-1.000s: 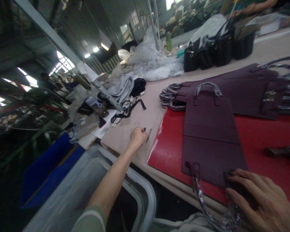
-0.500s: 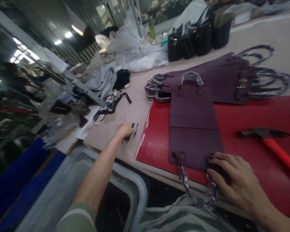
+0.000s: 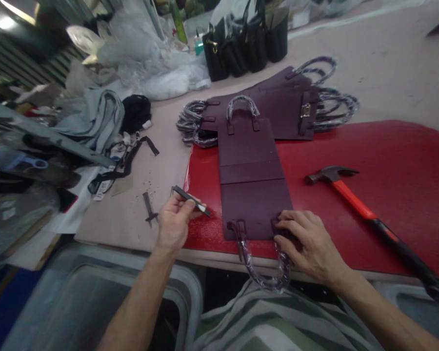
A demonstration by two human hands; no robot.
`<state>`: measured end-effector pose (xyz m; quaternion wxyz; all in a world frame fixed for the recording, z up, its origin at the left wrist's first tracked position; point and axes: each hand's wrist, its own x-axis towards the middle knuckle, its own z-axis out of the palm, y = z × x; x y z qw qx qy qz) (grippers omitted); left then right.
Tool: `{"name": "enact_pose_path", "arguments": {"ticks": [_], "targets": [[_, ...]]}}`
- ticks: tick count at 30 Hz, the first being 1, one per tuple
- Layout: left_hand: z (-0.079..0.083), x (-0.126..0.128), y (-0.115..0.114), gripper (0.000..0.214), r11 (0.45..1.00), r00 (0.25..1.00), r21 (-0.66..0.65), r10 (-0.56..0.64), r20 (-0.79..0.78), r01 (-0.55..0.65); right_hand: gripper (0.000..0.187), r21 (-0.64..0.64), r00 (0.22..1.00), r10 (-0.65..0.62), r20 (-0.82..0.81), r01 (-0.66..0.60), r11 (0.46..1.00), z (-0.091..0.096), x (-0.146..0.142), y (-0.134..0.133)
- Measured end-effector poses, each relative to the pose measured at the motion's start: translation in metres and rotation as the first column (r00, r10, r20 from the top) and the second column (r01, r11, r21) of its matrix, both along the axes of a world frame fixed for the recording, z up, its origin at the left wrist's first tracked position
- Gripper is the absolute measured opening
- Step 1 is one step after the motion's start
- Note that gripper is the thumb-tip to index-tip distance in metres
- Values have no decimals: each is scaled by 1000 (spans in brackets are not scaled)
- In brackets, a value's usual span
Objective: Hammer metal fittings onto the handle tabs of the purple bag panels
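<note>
My left hand (image 3: 175, 219) is closed around a slim black tool (image 3: 185, 193), a pale patch near its lower tip, just left of the purple bag panel (image 3: 252, 200). The panel lies flat, with a plastic-wrapped handle (image 3: 242, 101) at its far end and another wrapped handle (image 3: 250, 273) hanging over the table's front edge. At the near right corner, my right hand (image 3: 307, 241) has its fingers curled on the base of the near handle, partly hiding it. A claw hammer (image 3: 354, 197) with a red and black grip lies to the right.
Under the panel is a red mat (image 3: 351, 151). More purple bag pieces (image 3: 278, 105) with wrapped handles lie behind. Several black bags (image 3: 237, 48) and clear plastic (image 3: 161, 73) stand farther back. Small metal tools (image 3: 149, 208) and a black strap (image 3: 133, 158) lie left; a grey bin (image 3: 131, 263) is below.
My left hand has come up from the tools on the left table and moved right with the slim black tool. My right hand stays at the handle base. The view has turned right.
</note>
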<state>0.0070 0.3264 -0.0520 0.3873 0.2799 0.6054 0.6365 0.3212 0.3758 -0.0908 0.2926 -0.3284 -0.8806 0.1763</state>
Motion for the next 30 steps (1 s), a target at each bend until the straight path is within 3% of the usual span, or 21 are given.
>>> {"name": "enact_pose_path", "arguments": {"ticks": [3,7,11,18,30], "targets": [[-16,48,1,38,990,991,68,-128,35,125,12,-2,1000,-2,-1,2,1000,-1,0,0],[-28,77,-4,22,957,957,127,-240,-162,262,11,-13,1000,-4,10,4,1000,0,0,0],[-33,79,-12,15,933,882,99,-288,-372,347,11,-9,1000,-3,11,3,1000,1,-1,-1],[-40,71,-18,20,934,793,40,-279,-541,355,11,-20,1000,-6,12,6,1000,1,0,0],[-34,79,-8,12,915,749,87,-265,-608,394,11,-29,1000,-9,7,9,1000,1,0,-1]]}}
